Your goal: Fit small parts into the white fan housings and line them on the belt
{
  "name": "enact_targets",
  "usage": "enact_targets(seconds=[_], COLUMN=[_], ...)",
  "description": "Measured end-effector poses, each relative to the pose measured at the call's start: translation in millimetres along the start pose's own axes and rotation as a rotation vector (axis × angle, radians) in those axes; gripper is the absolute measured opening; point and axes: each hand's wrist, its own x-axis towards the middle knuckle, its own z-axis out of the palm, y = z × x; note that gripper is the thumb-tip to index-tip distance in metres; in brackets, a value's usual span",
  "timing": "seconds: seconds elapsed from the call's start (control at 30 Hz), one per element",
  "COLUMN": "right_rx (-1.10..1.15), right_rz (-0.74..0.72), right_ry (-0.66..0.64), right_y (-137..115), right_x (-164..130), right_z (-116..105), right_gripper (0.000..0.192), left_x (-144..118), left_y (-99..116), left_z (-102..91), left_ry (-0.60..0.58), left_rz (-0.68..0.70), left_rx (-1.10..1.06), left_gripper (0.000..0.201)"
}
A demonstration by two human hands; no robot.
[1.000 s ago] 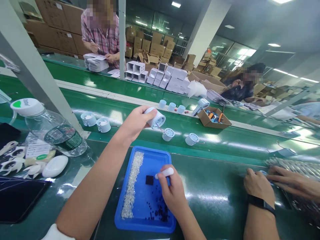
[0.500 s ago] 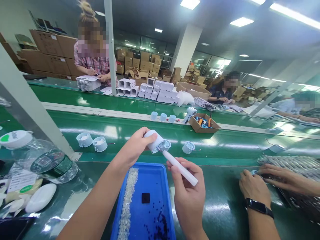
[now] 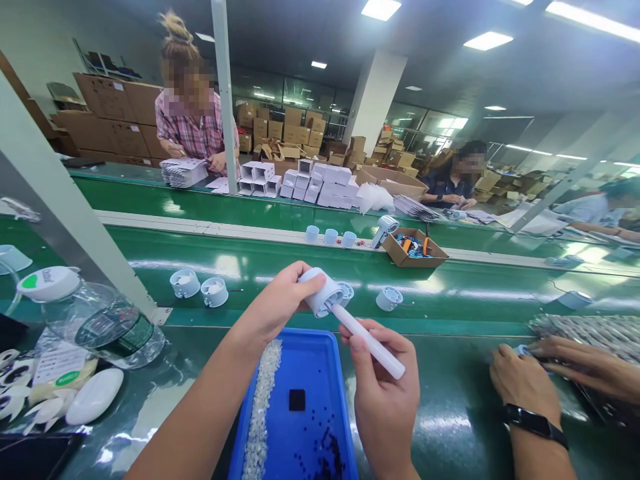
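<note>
Pen tool (image 3: pixel 367 341) tip inside left-held housing (image 3: pixel 321 298).

White pillar (image 3: pixel 374 97) upper centre, ceiling light panels (image 3: pixel 487 40) upper right, stacked cardboard boxes (image 3: pixel 107 113) upper left, green conveyor belt (image 3: pixel 280 257) mid-frame.

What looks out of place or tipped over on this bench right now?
A clear water bottle lies on its side at the left, cap toward the post, beside loose packets. Otherwise, the blue tray sits in order under both hands.

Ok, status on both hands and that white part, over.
Left hand gripping white round part. Right hand holding white pen tool, tip in the part. Blue tray beneath; nothing between.
</note>
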Motion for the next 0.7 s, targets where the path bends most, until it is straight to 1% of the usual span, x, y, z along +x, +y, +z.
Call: enact_targets(seconds=[0.03, 0.07, 0.1, 0.13, 0.2, 0.23, 0.27, 0.3, 0.4, 0.43, 0.47, 0.53, 0.57, 0.63, 0.67, 0.7], right_rx=[-0.038, -0.096, -0.164, -0.226, -0.289, -0.268, -0.215, -0.146, 0.112, 0.177, 0.214, 0.196, 0.149, 0.022, -0.052, -0.128], right_rz=[-0.003, -0.002, 0.014, 0.048, 0.153, 0.211, 0.264, 0.321, 0.519, 0.566, 0.589, 0.556, 0.521, 0.468, 0.452, 0.447], right_ry=[0.025, 0.051, 0.05, 0.01, -0.172, -0.271, -0.338, -0.363, -0.337, -0.335, -0.33, -0.298, -0.274, -0.271, -0.297, -0.335], right_y=[1.5, 3.2, 5.0, 6.7, 8.5, 8.1, 6.8, 4.7, -4.3, -6.9, -8.6, -8.5, -6.5, 1.5, 7.1, 13.2], right_x=[0.7, 1.5, 2.0, 2.0, -0.4, -3.1, -6.6, -10.7, -20.5, -21.3, -20.3, -13.6, -8.7, 1.2, 5.1, 7.7], right_z=[-1.0, -2.2, -3.4, -4.4, -5.5, -5.3, -4.6, -3.6, 1.0, 2.7, 4.1, 5.5, 5.0, 1.3, -1.7, -5.1], right_gripper=[0.017, 0.019, 0.022, 0.024, 0.03, 0.034, 0.038, 0.04, 0.039, 0.038, 0.038, 0.04, 0.041, 0.041, 0.042, 0.043], left_x=[-0.2, -0.7, -1.3, -2.2, -4.7, -6.1, -7.5, -8.8, -11.9, -12.4, -12.3, -9.9, -7.2, 2.1, 8.7, 16.3], left_y=[-0.5, -1.2, -2.2, -3.7, -8.1, -11.0, -14.1, -17.3, -24.8, -26.0, -26.4, -25.5, -24.7, -24.6, -26.2, -29.3], left_z=[2.1, 5.0, 8.7, 13.3, 23.9, 29.4, 34.5, 39.0, 47.0, 47.8, 47.8, 44.7, 41.3, 29.5, 20.7, 10.1], left_ry=[-0.006, 0.015, 0.072, 0.157, 0.347, 0.413, 0.437, 0.422, 0.314, 0.289, 0.275, 0.236, 0.19, 0.096, 0.078, 0.096], left_rz=[-0.008, -0.001, 0.032, 0.095, 0.279, 0.363, 0.413, 0.426, 0.373, 0.373, 0.401, 0.476, 0.485, 0.429, 0.373, 0.322], left_rx=[-0.002, 0.002, 0.011, 0.021, 0.036, 0.038, 0.017, -0.027, -0.212, -0.248, -0.229, -0.07, 0.032, 0.223, 0.292, 0.361], left_gripper=[0.027, 0.026, 0.024, 0.024, 0.03, 0.036, 0.041, 0.045, 0.045, 0.043, 0.04, 0.032, 0.028, 0.027, 0.029, 0.032])
